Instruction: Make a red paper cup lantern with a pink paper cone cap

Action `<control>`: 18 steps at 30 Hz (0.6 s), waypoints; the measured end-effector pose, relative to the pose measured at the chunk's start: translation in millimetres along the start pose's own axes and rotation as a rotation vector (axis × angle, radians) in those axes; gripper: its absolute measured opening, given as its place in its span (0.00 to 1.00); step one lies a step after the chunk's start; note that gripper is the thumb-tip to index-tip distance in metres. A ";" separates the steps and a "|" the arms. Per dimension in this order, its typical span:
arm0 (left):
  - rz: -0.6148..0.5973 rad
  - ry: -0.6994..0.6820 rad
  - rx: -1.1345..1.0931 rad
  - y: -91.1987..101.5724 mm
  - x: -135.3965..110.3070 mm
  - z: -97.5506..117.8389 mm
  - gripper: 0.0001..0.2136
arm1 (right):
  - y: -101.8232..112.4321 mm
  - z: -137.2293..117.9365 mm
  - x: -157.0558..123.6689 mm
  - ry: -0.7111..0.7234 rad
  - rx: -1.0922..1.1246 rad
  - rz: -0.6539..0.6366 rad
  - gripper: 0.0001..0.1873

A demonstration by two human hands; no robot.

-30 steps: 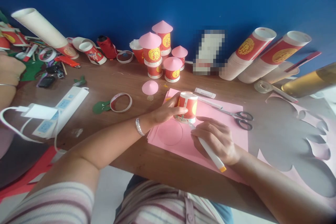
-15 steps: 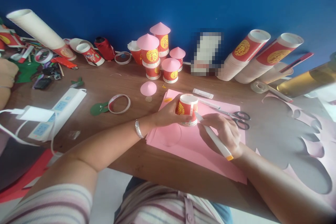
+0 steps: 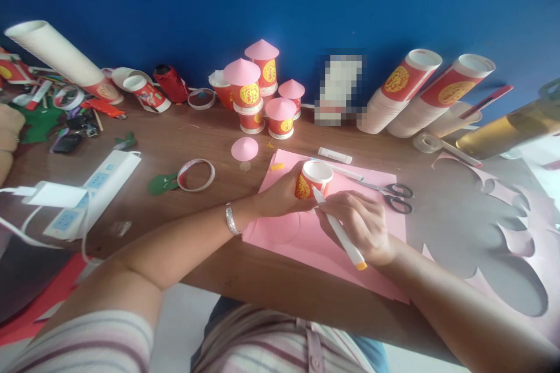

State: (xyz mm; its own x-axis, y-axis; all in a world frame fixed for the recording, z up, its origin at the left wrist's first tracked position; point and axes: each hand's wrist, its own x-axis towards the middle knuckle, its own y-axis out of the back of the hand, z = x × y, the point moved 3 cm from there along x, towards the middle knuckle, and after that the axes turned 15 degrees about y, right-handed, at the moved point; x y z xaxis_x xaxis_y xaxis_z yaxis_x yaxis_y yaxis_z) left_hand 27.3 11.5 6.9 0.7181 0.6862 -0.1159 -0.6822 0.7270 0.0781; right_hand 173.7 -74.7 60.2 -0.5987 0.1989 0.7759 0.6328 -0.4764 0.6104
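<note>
Fingers of the right hand, in the head view, were clamped on a white marker, its tip right at a red cup (couldn't tell if it touched). Left hand had its fingers wrapped around that cup, over the pink paper stack. Scissors lay across the stack's right edge, glue stick just behind it, pink cone off its far-left corner.

One held cup, five cones
</note>
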 end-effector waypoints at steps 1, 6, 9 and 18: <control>0.007 -0.001 0.001 0.1 0.2 0.3 0.26 | -0.4 -0.4 -0.4 0.004 -0.010 -0.003 0.09; 0.029 0.006 0.011 0.5 -0.4 0.3 0.26 | -2.7 -1.6 -2.6 0.016 -0.053 -0.028 0.08; 0.024 0.022 -0.009 0.7 -0.9 -1.8 0.26 | -3.3 -1.5 -2.3 0.025 -0.044 -0.050 0.08; 0.028 0.049 -0.031 2.3 -0.9 1.7 0.24 | -1.8 -0.3 -3.1 0.003 -0.045 -0.044 0.09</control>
State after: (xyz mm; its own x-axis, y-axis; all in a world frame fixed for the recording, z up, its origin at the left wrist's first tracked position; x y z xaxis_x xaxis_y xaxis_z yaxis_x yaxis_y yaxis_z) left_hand 25.3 12.6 8.8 0.6914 0.7039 -0.1628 -0.7064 0.7059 0.0517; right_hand 174.3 -74.8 56.6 -0.6266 0.2182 0.7482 0.5834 -0.5052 0.6359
